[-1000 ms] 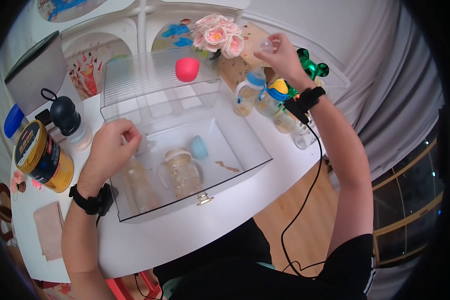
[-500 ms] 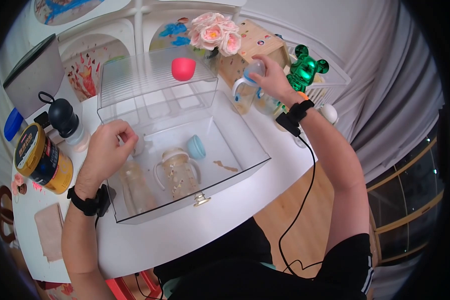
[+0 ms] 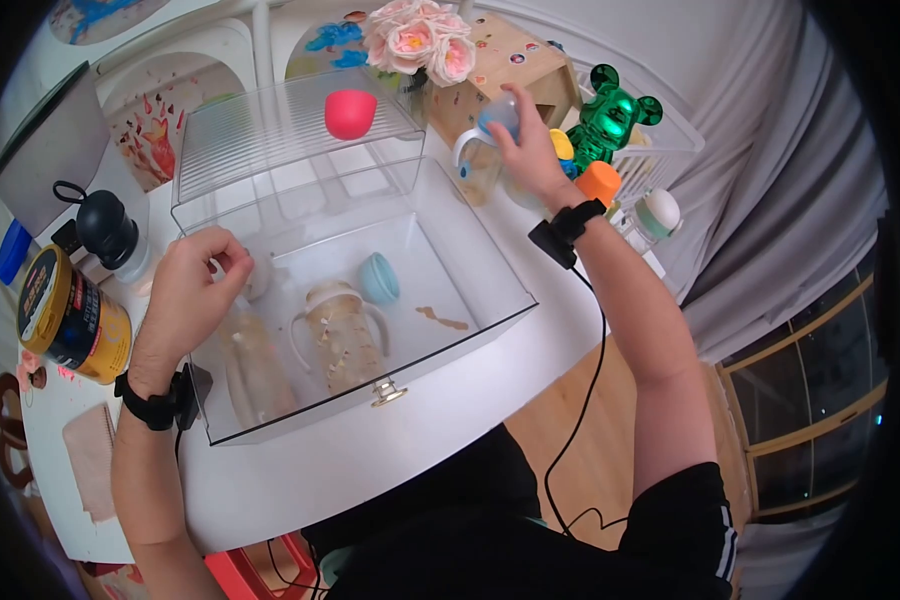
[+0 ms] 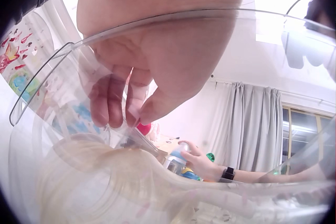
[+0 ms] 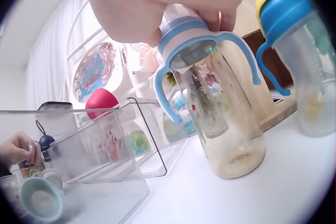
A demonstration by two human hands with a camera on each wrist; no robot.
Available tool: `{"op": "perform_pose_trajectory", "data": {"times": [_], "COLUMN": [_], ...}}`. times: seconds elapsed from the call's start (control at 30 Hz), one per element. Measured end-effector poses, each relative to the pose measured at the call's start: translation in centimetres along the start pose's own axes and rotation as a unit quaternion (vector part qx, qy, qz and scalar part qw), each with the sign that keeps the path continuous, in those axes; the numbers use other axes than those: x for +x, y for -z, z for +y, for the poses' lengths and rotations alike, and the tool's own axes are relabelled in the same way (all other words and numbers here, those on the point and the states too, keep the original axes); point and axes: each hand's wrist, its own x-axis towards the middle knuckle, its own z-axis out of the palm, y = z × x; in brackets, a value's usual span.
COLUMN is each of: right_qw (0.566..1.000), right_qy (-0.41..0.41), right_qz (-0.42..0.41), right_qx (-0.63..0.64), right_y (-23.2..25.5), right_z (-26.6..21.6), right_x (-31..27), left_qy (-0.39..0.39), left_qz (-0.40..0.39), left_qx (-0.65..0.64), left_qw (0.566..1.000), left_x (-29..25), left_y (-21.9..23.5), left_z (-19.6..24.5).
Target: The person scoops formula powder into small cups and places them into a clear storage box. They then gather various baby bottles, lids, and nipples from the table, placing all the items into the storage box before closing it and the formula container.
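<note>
My right hand [image 3: 535, 150] holds a clear domed bottle cap [image 5: 181, 13] over the blue collar of a baby bottle [image 5: 236, 145] with white-and-blue handles. That bottle stands upright on the table. My left hand [image 3: 195, 290] is at the left side of a clear box [image 3: 450, 345], thumb and forefinger tips close together; I cannot tell whether it pinches anything. Below it in the box is a tall clear bottle [image 3: 255, 370]. Beside that are a two-handled bottle [image 3: 342, 335], a light-blue cup-like piece [image 3: 379, 278] and a brown strip [image 3: 440, 318].
The box's ribbed lid [image 3: 270, 130] stands raised, a red dome [image 3: 350, 114] on it. A bottle with a blue-and-yellow lid [image 5: 286, 8], an orange cup [image 3: 598, 184] and a green bear figure [image 3: 610, 118] are on the right. Left are a dark-topped bottle [image 3: 105, 222] and a tin [image 3: 75, 315].
My right hand has come down with the clear cap from above the table's back right to the top of the blue-handled bottle. The left hand stays at the box's left side.
</note>
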Motion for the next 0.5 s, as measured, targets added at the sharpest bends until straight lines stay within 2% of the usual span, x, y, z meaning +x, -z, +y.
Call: {"op": "perform_pose_trajectory", "data": {"times": [0.5], "right_qw": [0.997], "right_qy": [-0.018], "right_qz": [0.046], "right_qx": [0.053], "right_y": [-1.8], "right_z": [-0.5], "right_x": [-0.4], "left_qy": [-0.002], "left_qz": [0.005], "left_qx": [-0.002], "left_qw": [1.0], "left_x": [-0.1], "left_y": [0.2], "left_z": [-0.1]}}
